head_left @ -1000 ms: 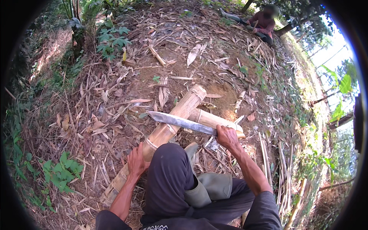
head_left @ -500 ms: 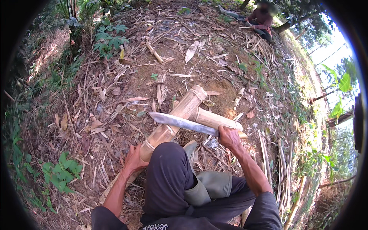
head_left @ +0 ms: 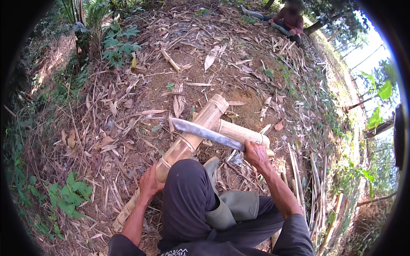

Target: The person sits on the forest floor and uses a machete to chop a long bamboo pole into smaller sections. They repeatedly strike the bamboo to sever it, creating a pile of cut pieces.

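Note:
My right hand is closed round the handle of a machete. Its long grey blade points left, across and above a thick bamboo pole, and I cannot tell whether it touches. That pole slants from beside my bent knee up to the far right, its far part resting by a second bamboo length. At the pole's near end, my left hand grips its side, with some fingers hidden. The machete's handle is mostly covered by my right fist.
My knee and rubber boots are close to the pole. Another bamboo piece lies under my left forearm. Dry leaves cover the sloping ground, with thin canes at right. Another person sits at far right.
The machete's tip has shifted slightly farther away and to the right. My left hand has moved a little on the pole's near end. The seated person's arms have moved.

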A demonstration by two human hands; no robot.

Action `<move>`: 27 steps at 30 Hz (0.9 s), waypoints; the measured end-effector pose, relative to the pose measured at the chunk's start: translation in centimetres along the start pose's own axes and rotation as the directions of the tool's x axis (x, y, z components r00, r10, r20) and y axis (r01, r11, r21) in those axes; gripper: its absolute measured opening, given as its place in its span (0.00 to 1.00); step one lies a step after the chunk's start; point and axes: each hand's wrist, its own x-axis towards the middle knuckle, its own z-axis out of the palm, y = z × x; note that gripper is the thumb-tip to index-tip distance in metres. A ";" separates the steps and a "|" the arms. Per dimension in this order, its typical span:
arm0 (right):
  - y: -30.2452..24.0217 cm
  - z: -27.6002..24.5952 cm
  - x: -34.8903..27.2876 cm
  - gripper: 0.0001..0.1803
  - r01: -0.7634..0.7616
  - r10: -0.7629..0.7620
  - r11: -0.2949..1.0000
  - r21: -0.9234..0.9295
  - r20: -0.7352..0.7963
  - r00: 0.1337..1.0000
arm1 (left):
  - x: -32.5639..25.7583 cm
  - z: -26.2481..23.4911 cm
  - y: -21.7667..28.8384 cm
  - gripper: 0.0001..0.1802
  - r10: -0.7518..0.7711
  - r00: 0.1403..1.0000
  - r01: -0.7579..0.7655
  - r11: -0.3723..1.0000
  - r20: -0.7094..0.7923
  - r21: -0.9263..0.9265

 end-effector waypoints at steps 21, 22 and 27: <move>7.6 -2.9 2.9 0.09 -0.611 0.638 0.767 0.195 -0.129 0.759 | -0.7 -0.3 2.3 0.57 0.072 0.996 -0.071 0.997 -0.042 0.035; 7.2 -2.5 3.0 0.09 -0.589 0.617 0.783 0.199 -0.130 0.777 | -1.5 -0.2 1.9 0.56 0.066 0.996 -0.062 0.996 -0.056 0.056; 3.2 -1.0 1.4 0.07 -0.226 0.228 0.971 0.078 -0.027 0.973 | -0.6 2.9 0.8 0.53 0.063 0.984 -0.032 0.983 -0.166 0.179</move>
